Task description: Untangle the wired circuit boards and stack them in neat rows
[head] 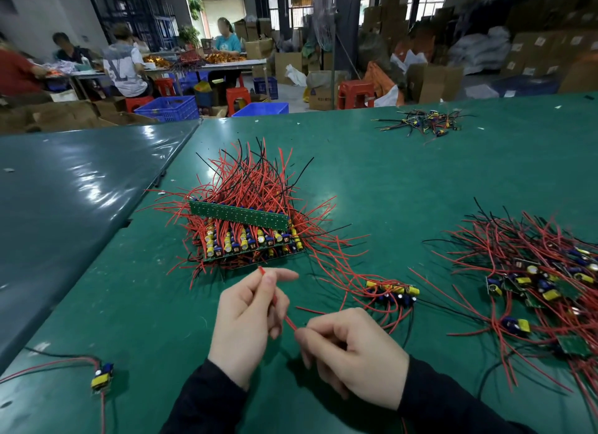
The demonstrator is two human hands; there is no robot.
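Hands near the bench's front edge: left hand [247,317] and right hand [351,349] pinch one red wire [279,307]; a hard pull may snag the loose boards [393,292] or topple the stack [247,236] mid-bench.

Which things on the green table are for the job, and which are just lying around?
For the job:
- red wire, held by the left hand and right hand
- stacked boards
- tangled pile
- small bunch of boards
- single board

Just lying about:
- far heap of wire bits
- blue crates
- red stools
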